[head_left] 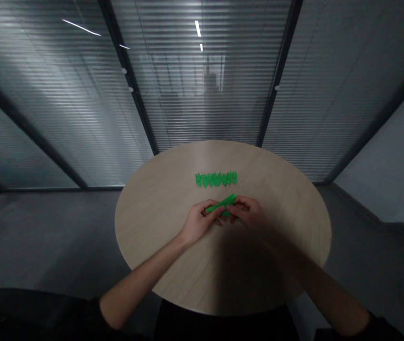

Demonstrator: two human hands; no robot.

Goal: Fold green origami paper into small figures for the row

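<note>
Between my two hands is a folded piece of green paper (227, 201), tilted with its upper end toward the right. My left hand (202, 217) pinches its left end between thumb and fingers. At the right end my right hand (247, 211) grips the same paper, thumb on its near side. Parts of the paper are hidden behind my fingers. Just beyond the hands, several small folded green paper pieces (216, 179) stand side by side in a row, pointed at their lower ends.
The round light-wood table (159, 203) lies under my hands, with a dark shadow across its near right part. Behind it rise glass panels with blinds (205, 113) and dark frames. Grey floor (81, 227) surrounds the table.
</note>
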